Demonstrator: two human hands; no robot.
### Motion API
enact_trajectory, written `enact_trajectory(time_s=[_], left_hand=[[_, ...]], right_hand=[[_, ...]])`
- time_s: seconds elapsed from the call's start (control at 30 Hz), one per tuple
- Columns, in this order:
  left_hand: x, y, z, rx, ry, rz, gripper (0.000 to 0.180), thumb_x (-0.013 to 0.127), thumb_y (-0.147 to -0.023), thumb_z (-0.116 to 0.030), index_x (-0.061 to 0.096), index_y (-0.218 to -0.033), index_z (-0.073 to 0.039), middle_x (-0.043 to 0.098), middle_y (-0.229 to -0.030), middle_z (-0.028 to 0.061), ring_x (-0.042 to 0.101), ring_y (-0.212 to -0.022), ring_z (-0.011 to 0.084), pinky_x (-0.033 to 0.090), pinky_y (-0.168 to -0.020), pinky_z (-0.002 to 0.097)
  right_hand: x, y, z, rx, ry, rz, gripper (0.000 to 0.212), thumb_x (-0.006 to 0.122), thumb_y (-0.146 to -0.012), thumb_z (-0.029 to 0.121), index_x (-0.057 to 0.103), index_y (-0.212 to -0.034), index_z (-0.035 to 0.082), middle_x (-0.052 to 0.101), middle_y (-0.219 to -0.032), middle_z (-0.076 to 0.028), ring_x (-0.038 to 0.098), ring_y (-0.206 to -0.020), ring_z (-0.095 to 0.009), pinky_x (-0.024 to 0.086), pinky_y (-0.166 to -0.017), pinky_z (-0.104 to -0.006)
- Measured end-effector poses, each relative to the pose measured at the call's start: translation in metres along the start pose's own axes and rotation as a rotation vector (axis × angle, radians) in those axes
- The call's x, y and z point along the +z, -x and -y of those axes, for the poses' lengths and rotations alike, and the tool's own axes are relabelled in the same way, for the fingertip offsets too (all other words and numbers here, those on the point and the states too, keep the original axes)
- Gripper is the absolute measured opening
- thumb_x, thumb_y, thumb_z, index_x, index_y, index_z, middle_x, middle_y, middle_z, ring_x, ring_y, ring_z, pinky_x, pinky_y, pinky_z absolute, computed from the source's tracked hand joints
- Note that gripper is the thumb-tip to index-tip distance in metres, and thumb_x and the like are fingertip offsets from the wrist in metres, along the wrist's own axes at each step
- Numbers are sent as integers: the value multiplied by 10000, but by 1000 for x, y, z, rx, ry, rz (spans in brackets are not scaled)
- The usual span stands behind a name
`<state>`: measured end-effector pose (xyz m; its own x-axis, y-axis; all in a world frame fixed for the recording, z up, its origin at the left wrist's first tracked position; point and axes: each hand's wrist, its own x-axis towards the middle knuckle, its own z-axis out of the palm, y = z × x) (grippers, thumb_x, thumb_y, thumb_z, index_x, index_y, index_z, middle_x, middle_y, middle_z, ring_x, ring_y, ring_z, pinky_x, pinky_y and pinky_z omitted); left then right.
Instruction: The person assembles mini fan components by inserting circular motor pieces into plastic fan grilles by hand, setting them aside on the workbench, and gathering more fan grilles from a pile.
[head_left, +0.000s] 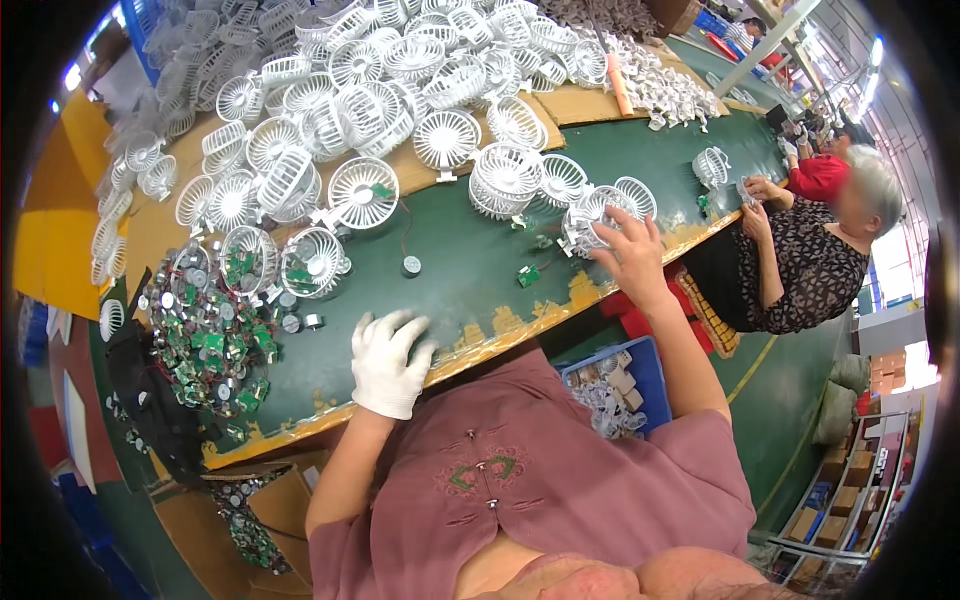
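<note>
My left hand (pixel 390 365), in a white glove, lies over the front edge of the green table with its fingers spread and nothing in them. My bare right hand (pixel 632 258) reaches over a white slatted fan cage (pixel 583 222); its spread fingertips overlap the cage's near right side, and I cannot tell how firmly they touch it. A small green circuit board (pixel 527 275) lies just left of that hand. Farther left, a small round motor (pixel 411 266) hangs on a wire from a cage (pixel 363 193) with a green board in it.
A big heap of white fan cages (pixel 350 90) covers cardboard at the back. Motors and circuit boards (pixel 210 340) are piled at the left. A blue bin (pixel 650 385) of parts sits below the table edge. At the right, a co-worker (pixel 810 250) handles parts.
</note>
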<state>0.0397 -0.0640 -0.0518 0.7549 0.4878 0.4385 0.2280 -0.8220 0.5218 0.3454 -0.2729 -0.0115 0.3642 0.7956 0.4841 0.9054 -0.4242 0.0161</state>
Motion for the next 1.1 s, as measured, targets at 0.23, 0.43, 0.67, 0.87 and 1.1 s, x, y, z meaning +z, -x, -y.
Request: enact_trajectory(time_s=[0.23, 0.43, 0.67, 0.87, 1.1], left_hand=[[-2, -2, -2, -2, -17, 40, 261, 703, -733, -214, 665, -979, -138, 601, -1008, 38, 555, -992, 230, 347, -1011, 473], [-1, -5, -3, -25, -28, 56, 249, 703, -735, -207, 668, -971, -137, 602, -997, 39, 555, -992, 222, 352, -1010, 474], [-2, -18, -6, -75, -75, 81, 424, 730, -705, -227, 624, -1107, -144, 530, -1206, 95, 493, -1098, 323, 371, -983, 441], [-3, -59, 11, 33, -212, 213, 517, 699, -728, -164, 553, -1224, -170, 494, -1266, 117, 497, -1108, 317, 398, -927, 429], [5, -95, 22, 95, -293, 481, 392, 668, -767, -153, 597, -1149, -205, 574, -1010, 107, 564, -911, 298, 476, -775, 403]], right_hand=[[6, -12, 27, 81, 167, 80, 590, 810, -585, 245, 563, -1106, 124, 541, -1206, -26, 504, -1140, -232, 233, -1065, -531], [24, 5, -67, 77, 254, 12, 611, 809, -548, 167, 574, -1111, 130, 549, -1232, -4, 519, -1139, -196, 253, -1063, -509], [61, -36, -191, 275, 667, 16, 583, 648, -770, 154, 458, -1321, 170, 422, -1396, -48, 451, -1236, -218, 284, -1030, -544], [59, -88, -113, 133, 300, -33, 363, 616, -754, 126, 595, -1116, 131, 596, -1101, -97, 574, -1008, -265, 464, -842, -405], [79, -50, -14, 137, -37, 60, 244, 684, -776, 345, 629, -779, 108, 649, -762, -92, 640, -749, -271, 507, -624, -402]])
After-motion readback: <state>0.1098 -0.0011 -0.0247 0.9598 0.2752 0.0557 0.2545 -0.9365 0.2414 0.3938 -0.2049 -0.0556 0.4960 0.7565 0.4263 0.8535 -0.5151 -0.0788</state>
